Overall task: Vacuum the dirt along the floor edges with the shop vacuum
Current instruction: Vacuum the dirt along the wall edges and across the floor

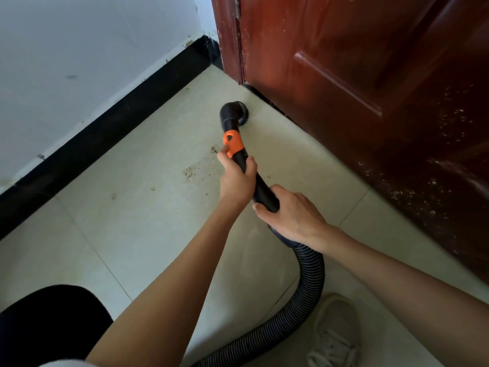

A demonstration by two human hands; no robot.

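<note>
Down at floor level, the red-brown door (370, 75) is the biggest thing in sight, and everything else sits in relation to it. Left of the door runs the white wall (79, 49) with its black skirting board (105, 123), meeting the door frame in the far corner. The pale tiled floor (132, 234) spreads out from the door's bottom edge.

Trailing back from the door toward the person's shoe (333, 332) is the ribbed black hose (309, 282); it looks bendy and light, likely to drag and tug rather than weigh much. It feeds the stiff black wand (262, 188), which should steer cleanly. The right hand (293, 215) is wrapped over the wand's rear end where the hose joins, and the left hand (235, 178) is curled around it further forward, just behind the orange collar (232, 143). Those two holds seem sensible: back hand pushes, front hand aims.

The round brush head (239, 113) rests on the floor just beside the door's lower edge. A scatter of dirt (190, 172) lies further from the door, left of the wand, not yet picked up.
</note>
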